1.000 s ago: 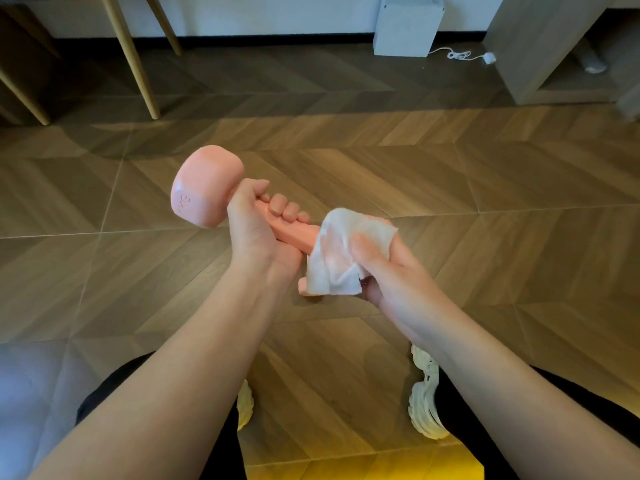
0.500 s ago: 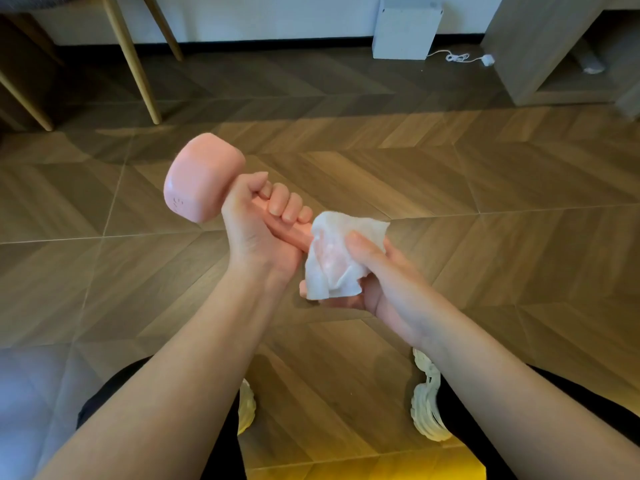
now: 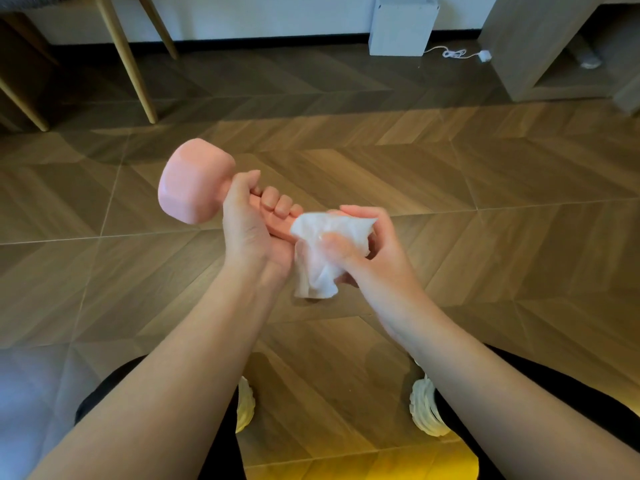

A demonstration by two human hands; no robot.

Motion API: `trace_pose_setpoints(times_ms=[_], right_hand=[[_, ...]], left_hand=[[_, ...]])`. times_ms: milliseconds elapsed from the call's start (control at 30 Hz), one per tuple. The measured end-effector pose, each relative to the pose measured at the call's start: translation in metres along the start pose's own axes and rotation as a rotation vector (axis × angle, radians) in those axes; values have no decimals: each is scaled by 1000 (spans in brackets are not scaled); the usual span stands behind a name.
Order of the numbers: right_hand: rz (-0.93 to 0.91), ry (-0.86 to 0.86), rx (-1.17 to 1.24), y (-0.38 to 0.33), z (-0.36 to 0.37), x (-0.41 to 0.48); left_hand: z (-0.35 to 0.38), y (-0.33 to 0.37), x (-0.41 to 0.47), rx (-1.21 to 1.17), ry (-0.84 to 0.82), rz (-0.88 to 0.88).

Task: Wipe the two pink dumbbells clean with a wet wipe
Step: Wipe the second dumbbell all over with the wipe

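Observation:
One pink dumbbell is held in the air above the wooden floor, its big head pointing up and left. My left hand grips its handle, fingers curled round it. My right hand holds a crumpled white wet wipe wrapped over the dumbbell's near end, thumb pressing on top of the wipe. That near end is hidden under the wipe and my fingers. The second dumbbell is not in view.
Wooden chair legs stand at the back left. A white box and a white cable lie by the far wall, a wooden shelf unit at the back right. My white shoes are on the floor below.
My right hand has turned over the near end with the wipe, so its fingers now curl over the top. The dumbbell has tipped slightly; my left hand keeps its hold.

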State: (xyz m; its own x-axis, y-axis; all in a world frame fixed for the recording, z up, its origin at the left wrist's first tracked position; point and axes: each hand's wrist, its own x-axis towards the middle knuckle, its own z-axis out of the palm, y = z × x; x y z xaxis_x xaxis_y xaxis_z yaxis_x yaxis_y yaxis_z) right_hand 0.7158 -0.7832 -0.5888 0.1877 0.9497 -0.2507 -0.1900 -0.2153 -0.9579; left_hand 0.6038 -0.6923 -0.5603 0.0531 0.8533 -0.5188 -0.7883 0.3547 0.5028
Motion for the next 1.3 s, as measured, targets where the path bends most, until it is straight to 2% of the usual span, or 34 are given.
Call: trace_pose_setpoints(times_ms=[200,300,467,600,700,800,933,1033,1200,1300], right_hand=[[-10,-245,-5,-4,-15,1],[-61,-179,-76,-1,-9,-4],[-34,-6,-15,4,2,-2],[-16,-172,74,0,-14,4],[-47,-263,4,-3,-20,2],[-76,-138,-43,1,-8,-3],[-27,40,27,1,1,-2],[36,-9,104,-2,-6,1],[84,-267,314,-9,-20,-2],[139,-201,236,-8,-12,-5]], left_hand=[[-4,7,5,-40,37,-18],[-6,5,3,-23,42,-37],[0,-4,-1,27,20,-25],[3,1,3,-8,23,-5],[-1,5,6,-35,29,0],[-3,2,4,-15,34,-30],[1,-5,-1,2,3,-32],[3,-2,-1,-15,-32,-21],[2,5,-1,11,-106,-16],[1,4,-5,62,-163,-25]])
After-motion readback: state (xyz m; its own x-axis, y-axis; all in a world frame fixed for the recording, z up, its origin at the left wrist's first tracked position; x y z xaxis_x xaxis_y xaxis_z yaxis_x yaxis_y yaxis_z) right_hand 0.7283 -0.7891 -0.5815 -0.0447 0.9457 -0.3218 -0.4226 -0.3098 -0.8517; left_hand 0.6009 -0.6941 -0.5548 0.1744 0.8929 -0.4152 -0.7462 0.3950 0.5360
